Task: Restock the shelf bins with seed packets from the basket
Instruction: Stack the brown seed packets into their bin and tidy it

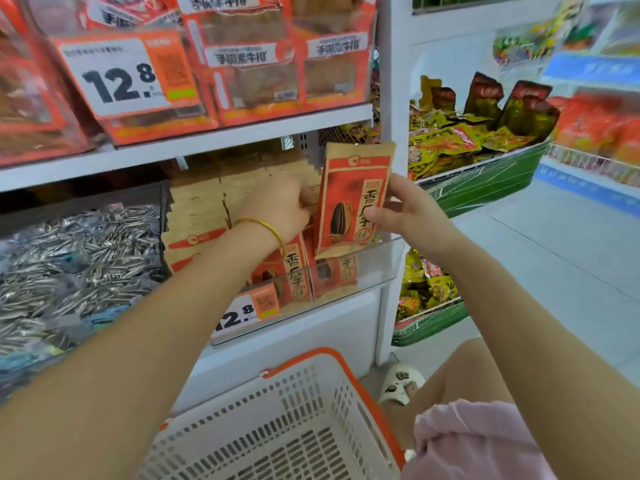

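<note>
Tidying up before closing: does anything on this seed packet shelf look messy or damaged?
Nothing looks torn or spilled. The brown-and-red paper seed packets in the clear plastic bin sit in uneven, slanted rows; the left hand reaches among them, the right hand holds one packet upright.

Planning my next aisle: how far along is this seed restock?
Nearly done, it seems. The bin already holds rows of packets, and the basket shows none where visible. The right hand holds one packet at the bin's front; the left hand reaches into the rows. Left: slot it in.
</note>
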The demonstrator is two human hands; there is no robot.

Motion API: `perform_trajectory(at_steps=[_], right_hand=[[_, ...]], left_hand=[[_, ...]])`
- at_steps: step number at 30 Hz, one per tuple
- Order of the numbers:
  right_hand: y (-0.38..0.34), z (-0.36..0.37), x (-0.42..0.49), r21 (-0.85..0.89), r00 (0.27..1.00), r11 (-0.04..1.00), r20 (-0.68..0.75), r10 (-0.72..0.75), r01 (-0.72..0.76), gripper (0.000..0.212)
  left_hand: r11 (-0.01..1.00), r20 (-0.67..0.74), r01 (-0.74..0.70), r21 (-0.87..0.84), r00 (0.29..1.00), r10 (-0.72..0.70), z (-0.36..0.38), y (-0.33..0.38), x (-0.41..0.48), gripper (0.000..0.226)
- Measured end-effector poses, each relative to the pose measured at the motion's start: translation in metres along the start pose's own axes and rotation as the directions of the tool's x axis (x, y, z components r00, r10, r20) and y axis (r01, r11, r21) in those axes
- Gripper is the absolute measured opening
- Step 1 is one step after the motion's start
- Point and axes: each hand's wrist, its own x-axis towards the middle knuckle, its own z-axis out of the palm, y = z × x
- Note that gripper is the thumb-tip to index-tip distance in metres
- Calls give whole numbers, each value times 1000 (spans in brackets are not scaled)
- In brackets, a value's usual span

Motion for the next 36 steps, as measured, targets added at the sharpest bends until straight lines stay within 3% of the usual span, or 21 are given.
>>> perform_trajectory(at_steps=[7, 14, 18, 20, 22, 28, 30, 33, 34, 36], right_hand=[[13, 11, 10, -245, 999, 970, 43, 5, 6, 26], [18, 25, 15, -537, 988, 843, 123, 92, -11, 30], [13, 30, 16, -594, 969, 804, 195, 152, -7, 29], [13, 32, 15, -616, 967, 788, 194, 163, -9, 28], [13, 31, 13, -616, 967, 787, 182, 181, -32, 29], [16, 35, 10, -600, 969, 792, 110, 220, -112, 21], [11, 39, 11, -515, 992, 849, -38, 120, -123, 22], [-8, 43, 25, -75, 953, 982, -262, 150, -175, 28], [-9, 44, 36, 34, 940, 975, -259, 220, -219, 30], [-9, 47, 59, 194, 896, 900, -146, 420, -391, 69]], left_hand=[[990, -52, 60, -125, 996, -67, -6, 9, 16, 18], [949, -36, 111, -295, 991, -127, -10, -5, 9, 16], [887, -5, 110, -448, 992, -125, -17, 0, 2, 39], [951, 10, 5, -308, 1000, -2, -15, 2, -3, 43], [985, -12, -96, -142, 995, 95, -6, 0, -7, 33], [990, -56, -136, 43, 989, 138, 8, -7, -19, 21], [983, -40, -157, 97, 986, 161, 5, -7, -22, 22], [992, -54, -127, -29, 991, 125, -5, -9, -23, 29], [993, -79, -89, -80, 994, 82, -8, -11, -20, 33], [1000, -35, -1, 13, 999, 1, -12, -18, -11, 44]])
